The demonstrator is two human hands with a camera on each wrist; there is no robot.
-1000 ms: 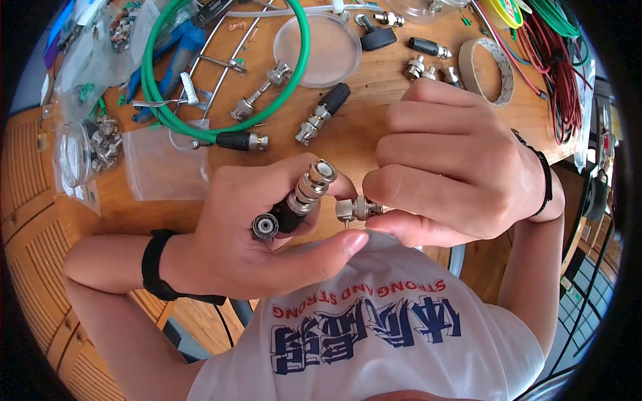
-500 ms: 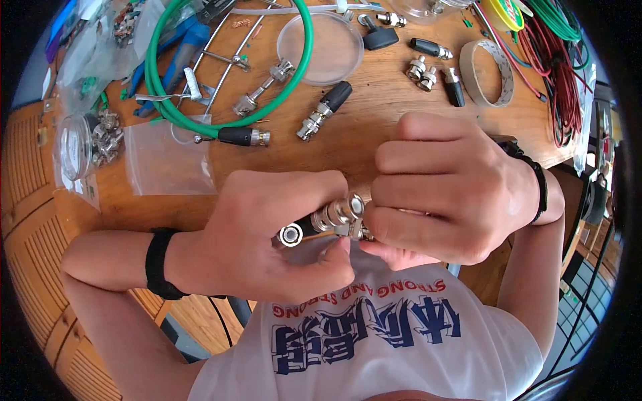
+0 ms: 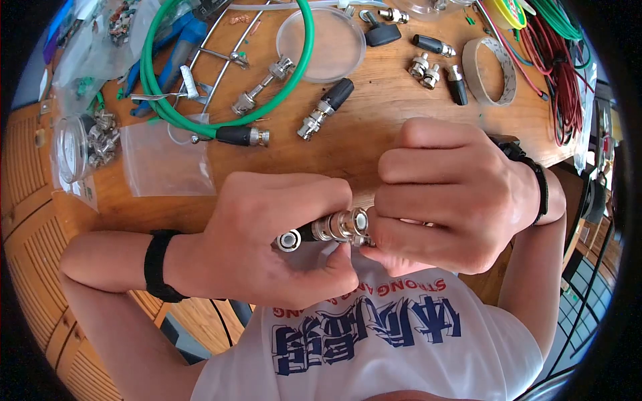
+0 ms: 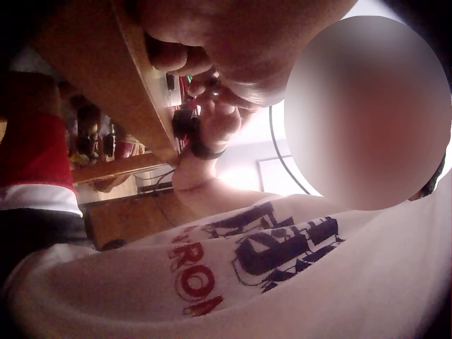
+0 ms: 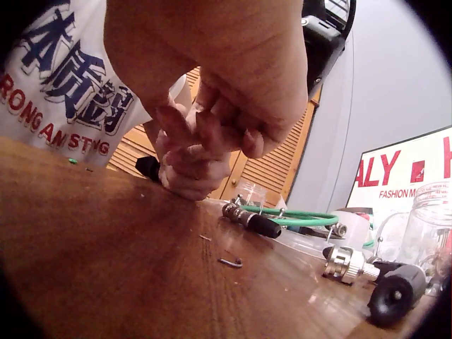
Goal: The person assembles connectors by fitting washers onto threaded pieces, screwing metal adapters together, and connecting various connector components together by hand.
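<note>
My left hand [image 3: 267, 230] grips BNC connectors with a black sleeve; one shiny metal end [image 3: 344, 225] points up beside the forefinger, and another round socket end [image 3: 289, 240] shows at the palm side. Between the two hands sits a small metal connector [image 3: 362, 240], mostly hidden. The right hand [image 3: 448, 194] pinches it from the right with thumb and forefinger, and the left thumb bears against its other side. In the right wrist view, the curled fingers of the right hand [image 5: 212, 106] meet the left fingers [image 5: 194, 173] above the table edge.
A green cable loop [image 3: 311, 40] lies on the wooden table [image 3: 354, 157] around a metal adapter [image 3: 264, 87]. Nearby are a black-sleeved BNC connector [image 3: 326, 109], a clear lid [image 3: 321, 44], a tape roll [image 3: 489, 71], several connectors [image 3: 428, 72] and a plastic bag [image 3: 167, 157].
The hands have lowered and come together. The left hand's connectors have swung right, over the small metal connector, and the left thumb has drawn in. Loose connectors behind the right hand are now uncovered.
</note>
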